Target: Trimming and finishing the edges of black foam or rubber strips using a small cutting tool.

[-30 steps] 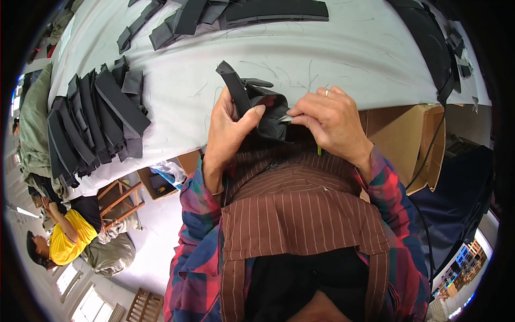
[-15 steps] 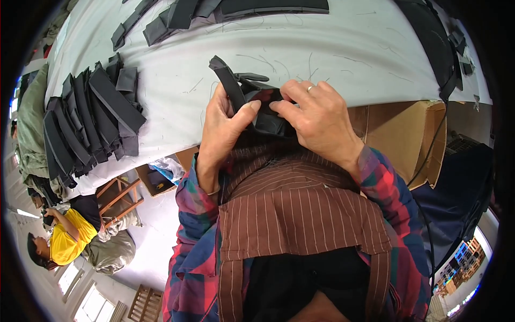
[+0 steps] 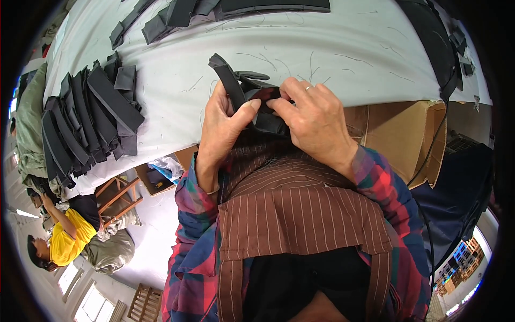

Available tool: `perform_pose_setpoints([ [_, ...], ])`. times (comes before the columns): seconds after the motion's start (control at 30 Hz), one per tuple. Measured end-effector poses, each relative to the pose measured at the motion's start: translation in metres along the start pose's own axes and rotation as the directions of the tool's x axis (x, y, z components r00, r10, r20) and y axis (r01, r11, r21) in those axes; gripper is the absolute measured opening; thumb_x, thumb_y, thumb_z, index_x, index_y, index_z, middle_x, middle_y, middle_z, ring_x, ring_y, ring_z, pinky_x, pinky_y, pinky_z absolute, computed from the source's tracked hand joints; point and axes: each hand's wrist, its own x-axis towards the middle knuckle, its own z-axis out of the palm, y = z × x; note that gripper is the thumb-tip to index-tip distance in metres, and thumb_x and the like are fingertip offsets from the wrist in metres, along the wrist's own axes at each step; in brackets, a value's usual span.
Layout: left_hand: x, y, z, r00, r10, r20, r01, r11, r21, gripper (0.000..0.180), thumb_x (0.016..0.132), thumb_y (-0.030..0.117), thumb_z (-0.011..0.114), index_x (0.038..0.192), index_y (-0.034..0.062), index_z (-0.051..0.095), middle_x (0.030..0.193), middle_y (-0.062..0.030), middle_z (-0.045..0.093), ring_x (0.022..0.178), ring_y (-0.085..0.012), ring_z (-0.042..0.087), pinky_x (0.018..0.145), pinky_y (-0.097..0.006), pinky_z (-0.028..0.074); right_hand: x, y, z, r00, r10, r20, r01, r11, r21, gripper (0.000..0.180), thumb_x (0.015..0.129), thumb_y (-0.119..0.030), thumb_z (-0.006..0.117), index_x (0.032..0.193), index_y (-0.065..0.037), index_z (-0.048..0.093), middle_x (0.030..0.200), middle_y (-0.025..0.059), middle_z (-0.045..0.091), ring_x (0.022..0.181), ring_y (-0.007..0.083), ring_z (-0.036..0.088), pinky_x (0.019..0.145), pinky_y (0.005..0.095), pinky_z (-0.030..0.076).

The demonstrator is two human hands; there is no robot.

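Both hands meet at the near edge of the white-covered table (image 3: pixel 177 86), with a dark cloth piece (image 3: pixel 227 78) between them; the left hand (image 3: pixel 224 127) grasps it from the left, thumb pressed on the folded fabric and fingers mostly hidden behind; the right hand (image 3: pixel 317 119) touches the piece's right side, fingers curled and thumb reaching leftward to the cloth, though I cannot tell whether it pinches fabric or encloses something small; the strip-like part of the piece has its long axis slanting up from the left hand, away from the person and to the left, while the looser folds spread rightward to the right hand and hang just above the brown striped apron (image 3: pixel 303 220); the left hand is thus nearer the strip and the right nearer the folds, the two thumb tips close together but apart, with dark fabric between; a row of similar dark strips (image 3: pixel 88 121) lies on the table to the left, well apart from both hands.
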Motion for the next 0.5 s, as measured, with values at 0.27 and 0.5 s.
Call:
perform_pose_setpoints([
  [0.27,0.0,0.005,0.002,1.0,0.01,0.002,-0.01,1.0,-0.002,0.035,0.081,0.01,0.064,0.111,-0.0017,0.049,0.096,-0.005,0.06,0.083,-0.008,0.054,0.072,-0.022,0.045,-0.002,-0.002,0.002,0.992,0.075,-0.105,-0.075,0.997,0.008,0.007,0.071,-0.008,0.063,0.077,-0.006,0.063,0.08,0.004,0.049,0.069,0.0182,0.056,0.055,0.0313,0.041],
  [0.5,0.004,0.006,0.002,1.0,-0.017,-0.002,0.017,0.999,-0.037,0.033,0.083,0.006,0.06,0.113,-0.003,0.049,0.105,-0.012,0.063,0.093,-0.0134,0.059,0.083,-0.026,0.047,-0.004,-0.001,-0.015,0.976,0.178,-0.125,-0.168,0.982,0.085,0.011,0.075,-0.01,0.067,0.085,-0.007,0.066,0.082,0.0033,0.051,0.07,0.0194,0.057,0.055,0.0325,0.041],
])
